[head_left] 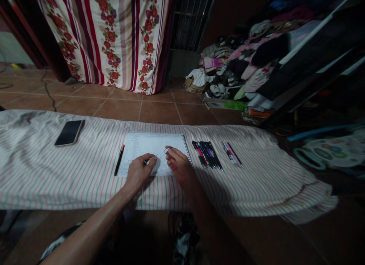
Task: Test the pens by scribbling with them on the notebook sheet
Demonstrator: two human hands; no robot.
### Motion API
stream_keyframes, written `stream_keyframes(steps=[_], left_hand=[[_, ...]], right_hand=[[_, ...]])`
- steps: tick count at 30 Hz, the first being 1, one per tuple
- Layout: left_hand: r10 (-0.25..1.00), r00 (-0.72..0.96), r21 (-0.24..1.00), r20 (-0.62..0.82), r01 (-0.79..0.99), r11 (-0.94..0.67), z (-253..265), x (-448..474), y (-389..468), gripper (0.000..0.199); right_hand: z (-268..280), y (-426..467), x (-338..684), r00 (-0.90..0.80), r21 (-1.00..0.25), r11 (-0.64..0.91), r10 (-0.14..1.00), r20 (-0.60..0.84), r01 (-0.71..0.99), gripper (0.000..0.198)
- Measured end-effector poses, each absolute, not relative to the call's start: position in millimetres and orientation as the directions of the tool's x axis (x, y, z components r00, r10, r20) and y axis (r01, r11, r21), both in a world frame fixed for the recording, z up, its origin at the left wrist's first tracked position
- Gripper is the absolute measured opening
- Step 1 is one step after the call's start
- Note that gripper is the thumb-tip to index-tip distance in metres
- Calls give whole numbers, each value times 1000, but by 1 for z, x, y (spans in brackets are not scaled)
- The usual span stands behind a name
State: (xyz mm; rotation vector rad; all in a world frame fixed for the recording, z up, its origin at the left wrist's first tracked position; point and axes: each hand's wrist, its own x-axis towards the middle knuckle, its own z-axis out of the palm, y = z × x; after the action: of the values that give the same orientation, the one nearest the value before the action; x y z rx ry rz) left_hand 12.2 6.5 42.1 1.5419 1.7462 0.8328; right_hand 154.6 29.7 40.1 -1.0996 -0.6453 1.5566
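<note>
A spiral-bound notebook (134, 143) lies open at a printed or written page on the striped cloth. Above its lower half, my left hand (140, 169) is closed, thumb and index finger drawn together; whatever is between them is too small to make out. Facing it, my right hand (181, 165) pinches a small whitish thing (166, 151) between thumb and fingertips, its kind unclear. A dark pen with an orange end (119, 160) rests along the notebook's left edge. To the right of the spiral lies a row of several pens (207, 154), mostly black.
Two or so pink and patterned pens (232, 154) lie farther right on the striped cloth (265, 173). At the left is a smartphone (69, 133). Beyond the cloth's far edge are a tiled floor (159, 107), a flowered curtain (122, 40) and heaped clothes (236, 67).
</note>
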Motion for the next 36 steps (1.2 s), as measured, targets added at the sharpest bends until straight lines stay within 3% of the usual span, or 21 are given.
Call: stream_keyframes(steps=[8,13,22,25,29,36], left_hand=[[992,-88,786,-92,606,126,43,15,9,36],[991,-96,747,-95,651,135,44,17,11,36],[994,-86,675,-71,729,111,46,22,17,33],[994,-77,675,-74,730,107,45,26,16,33],[994,-71,664,-82,740,108,45,30,16,33],[992,-63,652,-110,748,120,49,29,15,33]], right_hand=[[27,39,165,126,-888,-274,932,-340,-369,30],[15,51,193,259,-986,-134,953,-156,-99,28],[-3,58,227,305,-970,-54,952,21,237,23],[-4,55,225,278,-879,28,943,181,475,20],[-7,54,222,141,-639,144,917,374,756,19],[-17,53,222,13,-395,199,881,474,897,13]])
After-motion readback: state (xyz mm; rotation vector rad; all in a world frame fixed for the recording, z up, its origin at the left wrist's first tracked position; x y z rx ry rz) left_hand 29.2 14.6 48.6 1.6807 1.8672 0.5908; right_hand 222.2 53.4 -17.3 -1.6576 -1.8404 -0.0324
